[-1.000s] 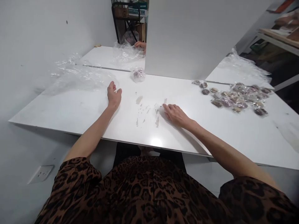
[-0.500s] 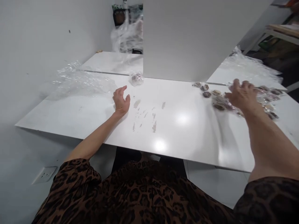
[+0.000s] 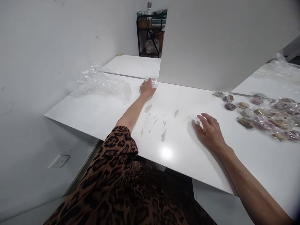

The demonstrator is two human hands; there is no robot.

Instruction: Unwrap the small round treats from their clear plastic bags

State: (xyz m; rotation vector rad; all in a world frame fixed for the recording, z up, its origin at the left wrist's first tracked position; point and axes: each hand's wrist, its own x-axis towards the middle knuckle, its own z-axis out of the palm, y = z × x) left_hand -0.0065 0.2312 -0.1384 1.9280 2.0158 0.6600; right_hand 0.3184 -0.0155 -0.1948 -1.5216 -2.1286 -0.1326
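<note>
My left hand [image 3: 147, 89] reaches to the back of the white table [image 3: 112, 112], its fingertips at a small clear-plastic-wrapped bundle [image 3: 154, 81] with something pinkish inside. The fingers are stretched and the thumb stands apart; whether they press on the bundle is hard to see. Over the table's right half, my right hand [image 3: 209, 129] holds nothing, fingers apart and slightly curled. To its right lies a spread of flat, roundish pieces in clear wrappers [image 3: 264, 120], brown, cream and pink. What they are I cannot make out.
Crumpled clear plastic film [image 3: 100, 82] lies on the left, and more film [image 3: 278, 73] lies behind the wrapped pieces. A tall grey-white panel [image 3: 206, 43] rises at the table's back. Beyond stands a black shelf rack [image 3: 138, 37]. Worn patches [image 3: 163, 134] mark the tabletop.
My left hand has gone forward to the small wrapped bundle. My right hand has left the wrapped pieces and come left over bare tabletop. The view has swung left.
</note>
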